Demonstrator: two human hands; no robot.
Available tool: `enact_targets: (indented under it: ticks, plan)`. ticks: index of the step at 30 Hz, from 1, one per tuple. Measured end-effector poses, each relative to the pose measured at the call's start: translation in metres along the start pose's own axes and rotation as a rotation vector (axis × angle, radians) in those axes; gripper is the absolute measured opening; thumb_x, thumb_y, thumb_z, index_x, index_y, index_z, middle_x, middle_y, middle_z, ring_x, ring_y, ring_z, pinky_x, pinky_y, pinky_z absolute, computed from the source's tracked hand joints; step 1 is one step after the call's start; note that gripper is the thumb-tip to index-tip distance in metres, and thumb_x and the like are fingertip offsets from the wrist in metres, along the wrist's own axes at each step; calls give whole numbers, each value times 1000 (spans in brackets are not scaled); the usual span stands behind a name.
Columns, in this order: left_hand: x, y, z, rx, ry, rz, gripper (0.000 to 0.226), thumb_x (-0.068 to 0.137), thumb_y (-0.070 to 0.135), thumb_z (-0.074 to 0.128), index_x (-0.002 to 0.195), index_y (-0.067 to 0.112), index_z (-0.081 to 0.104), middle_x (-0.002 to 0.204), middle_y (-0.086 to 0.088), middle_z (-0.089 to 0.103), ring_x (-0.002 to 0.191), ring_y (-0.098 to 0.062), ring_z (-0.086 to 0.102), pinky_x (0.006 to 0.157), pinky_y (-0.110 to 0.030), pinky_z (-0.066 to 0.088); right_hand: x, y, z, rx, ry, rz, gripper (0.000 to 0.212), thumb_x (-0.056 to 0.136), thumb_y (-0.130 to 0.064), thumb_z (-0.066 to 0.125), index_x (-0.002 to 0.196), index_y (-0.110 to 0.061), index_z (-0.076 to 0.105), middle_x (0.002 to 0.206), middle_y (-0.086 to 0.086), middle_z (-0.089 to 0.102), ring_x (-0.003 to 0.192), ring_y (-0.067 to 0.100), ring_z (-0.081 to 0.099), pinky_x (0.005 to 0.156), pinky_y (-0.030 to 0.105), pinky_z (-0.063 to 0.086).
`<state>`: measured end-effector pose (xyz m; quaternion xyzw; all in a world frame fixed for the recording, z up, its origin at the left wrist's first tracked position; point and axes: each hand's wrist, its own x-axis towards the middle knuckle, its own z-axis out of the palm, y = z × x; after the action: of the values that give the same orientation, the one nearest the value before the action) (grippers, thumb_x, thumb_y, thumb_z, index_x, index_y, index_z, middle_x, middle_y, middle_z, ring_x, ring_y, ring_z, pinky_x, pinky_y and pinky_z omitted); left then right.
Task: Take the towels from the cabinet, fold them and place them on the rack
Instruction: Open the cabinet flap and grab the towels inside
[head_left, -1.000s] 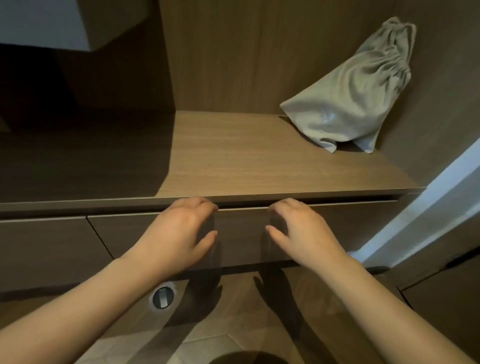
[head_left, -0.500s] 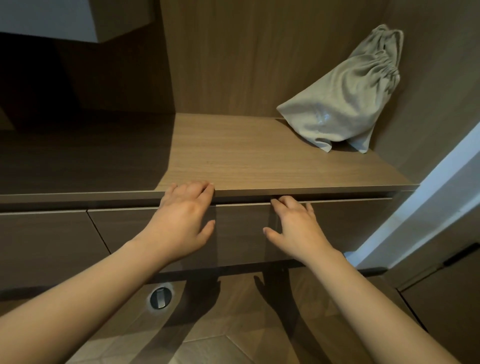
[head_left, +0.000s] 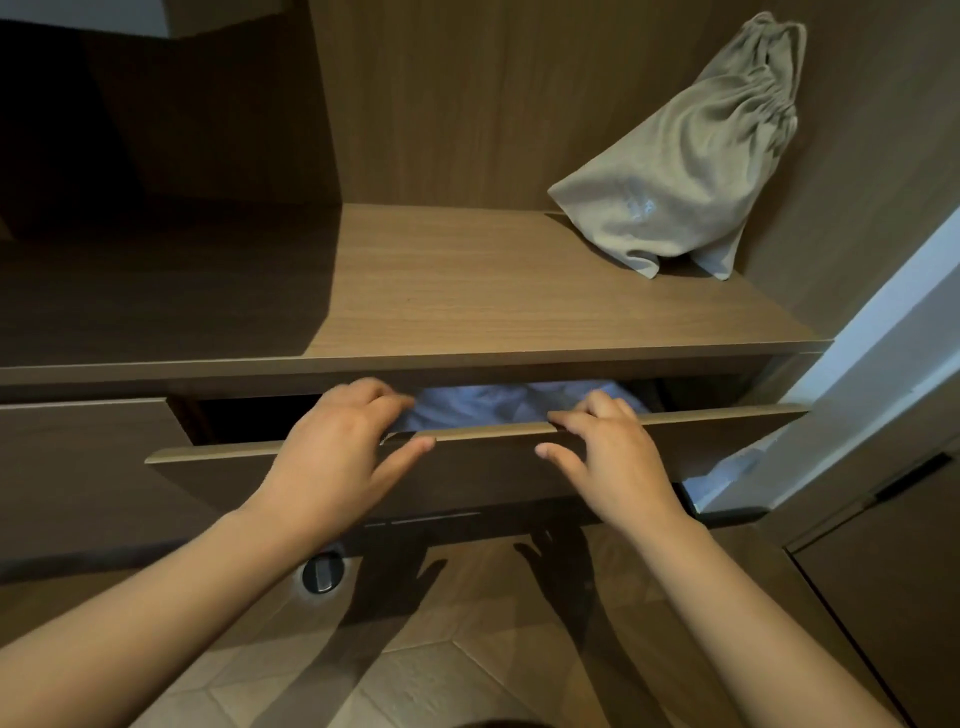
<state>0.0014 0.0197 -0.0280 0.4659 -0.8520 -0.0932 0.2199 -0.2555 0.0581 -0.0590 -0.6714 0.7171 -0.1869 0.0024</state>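
Note:
A brown cabinet drawer stands pulled out a little way under the wooden shelf. My left hand grips its top edge left of centre, fingers hooked over the rim and thumb on the front. My right hand grips the same edge to the right in the same way. In the gap between my hands shows pale blue-white folded cloth, a towel, lying inside the drawer. Most of the drawer's inside is dark and hidden.
A grey drawstring cloth bag leans in the shelf's back right corner. A second drawer front sits shut at the left. A round metal floor fitting lies below. A white door frame borders the right.
The drawer was shut with both hands at its top edge; it has since slid out toward me, and the pale towel inside has come into sight.

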Motion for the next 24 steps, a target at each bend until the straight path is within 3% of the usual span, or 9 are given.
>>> enact_targets:
  ticks: [4,8,13,15,17,21,24]
  plan:
    - [-10,-12,9,-5,-155,-131,44,86,52,58,118,23,66,110,5,61,96,-10,59,83,-32,52,-12,7,0,42,0,-4,40,89,-39,68,125,-21,66,101,-9,49,101,6,44,85,21,38]
    - [-11,-17,14,14,-154,-99,36,86,48,63,113,24,69,103,6,61,91,-10,59,78,-31,50,-16,8,0,60,-54,-16,40,87,-39,70,124,-24,63,117,-8,60,113,10,53,92,24,40]
    - [-18,-22,17,-34,-215,-83,31,77,55,66,97,31,72,89,13,57,78,-4,56,68,-27,52,-27,22,0,134,-91,-31,26,86,-39,70,109,-27,68,99,-17,61,101,6,54,78,15,38]
    - [-26,-23,20,-43,-241,-61,33,75,58,65,96,34,71,88,14,56,77,-2,56,66,-25,51,-39,28,5,124,-75,-78,30,88,-41,67,115,-27,69,104,-14,63,105,7,51,87,25,41]
    - [-31,-25,23,-56,-265,-37,41,71,64,61,96,34,70,89,14,57,77,-2,57,65,-26,52,-49,32,11,138,-74,-106,38,90,-43,61,123,-26,67,106,-13,60,104,3,47,89,26,40]
    - [-37,-29,30,-257,-329,-74,50,61,67,62,97,34,71,95,11,59,84,-4,58,73,-32,53,-60,40,17,208,-111,-143,44,87,-49,54,124,-28,67,104,-15,57,100,1,49,85,25,45]
    - [-44,-33,41,-354,-437,-49,49,65,58,68,110,38,68,113,18,60,104,4,56,88,-23,50,-75,47,23,216,-111,-176,43,87,-52,54,122,-31,66,117,-17,64,111,5,55,94,31,45]
